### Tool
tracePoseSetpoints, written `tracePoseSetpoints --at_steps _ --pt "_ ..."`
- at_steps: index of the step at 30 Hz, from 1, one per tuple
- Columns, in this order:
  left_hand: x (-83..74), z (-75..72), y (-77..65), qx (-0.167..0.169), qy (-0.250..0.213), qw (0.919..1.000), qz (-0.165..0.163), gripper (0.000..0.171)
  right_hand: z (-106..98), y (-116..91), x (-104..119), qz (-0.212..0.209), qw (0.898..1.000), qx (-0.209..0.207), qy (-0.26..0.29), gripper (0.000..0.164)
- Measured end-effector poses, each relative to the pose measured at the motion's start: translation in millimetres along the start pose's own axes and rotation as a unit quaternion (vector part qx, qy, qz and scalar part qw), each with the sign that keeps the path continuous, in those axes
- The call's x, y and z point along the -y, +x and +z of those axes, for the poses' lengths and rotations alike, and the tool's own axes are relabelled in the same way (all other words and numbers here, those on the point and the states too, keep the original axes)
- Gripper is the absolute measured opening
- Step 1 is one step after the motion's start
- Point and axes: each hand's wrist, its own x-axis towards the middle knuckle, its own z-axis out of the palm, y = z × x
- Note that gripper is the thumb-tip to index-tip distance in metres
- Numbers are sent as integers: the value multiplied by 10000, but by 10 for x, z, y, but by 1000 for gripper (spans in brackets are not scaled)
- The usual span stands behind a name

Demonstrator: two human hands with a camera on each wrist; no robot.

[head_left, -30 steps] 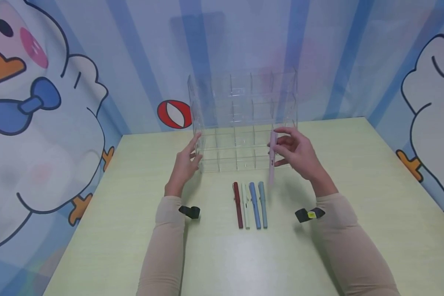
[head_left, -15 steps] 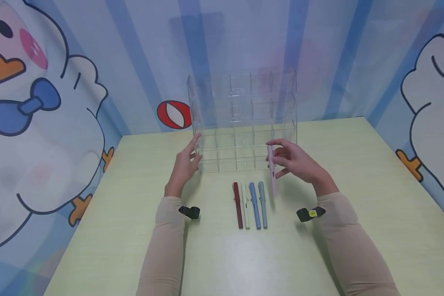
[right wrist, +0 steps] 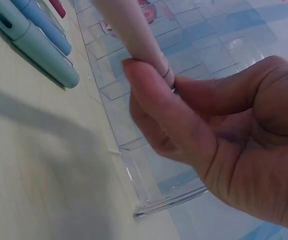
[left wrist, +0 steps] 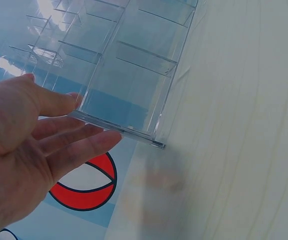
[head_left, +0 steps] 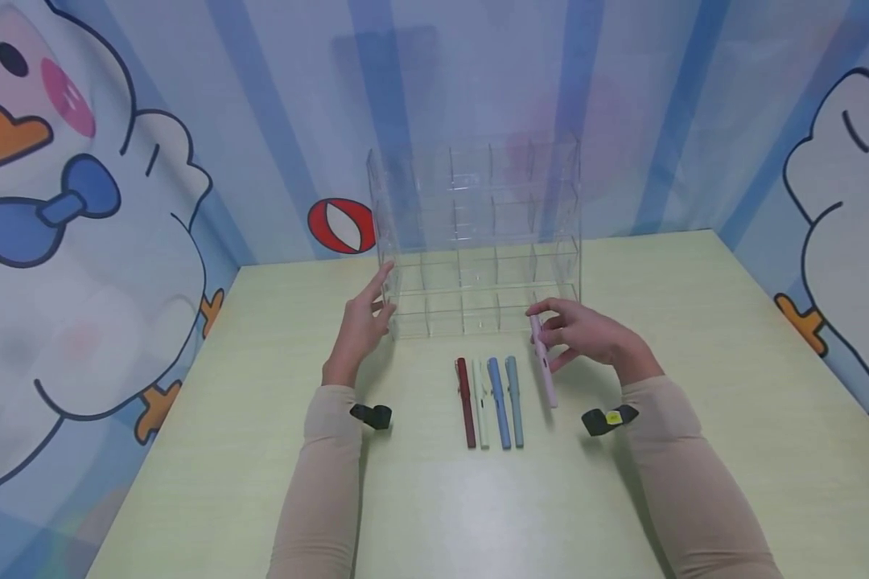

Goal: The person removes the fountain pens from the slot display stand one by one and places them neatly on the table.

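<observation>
In the head view, my right hand pinches a light purple pen at its upper end. The pen slants downward in front of the rack's right part; its lower end lies close to the tabletop. My left hand holds the left side of a clear acrylic rack with many compartments. Its thumb and fingers lie about the side panel in the left wrist view. To the left of the purple pen lie a dark red pen, a pale green pen, a blue pen and a grey-blue pen, side by side.
The rack stands upright near the back edge of the pale wooden table. Behind it hangs a blue striped backdrop with cartoon birds at both sides. Each wrist wears a small black camera.
My right hand has lowered the purple pen and brought it nearer the row of pens, its lower end swinging to the right. The left hand and the other pens stay put.
</observation>
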Motion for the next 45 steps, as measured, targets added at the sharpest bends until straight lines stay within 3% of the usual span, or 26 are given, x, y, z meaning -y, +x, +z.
tracePoseSetpoints --at_steps 9,22,29,45 --pt "-15 -9 4 2 39 10000 -18 78 -3 50 -66 563 9980 -295 34 53" --pt "-29 -9 -10 34 -17 10000 -80 77 63 82 -117 962 9953 -38 -56 50" --pt "-38 -15 -18 56 -85 9999 -93 76 135 133 -129 1204 9920 -190 -315 47" --pt "-33 -16 -17 54 -90 9999 -91 75 242 169 -86 1229 9890 -357 -744 47"
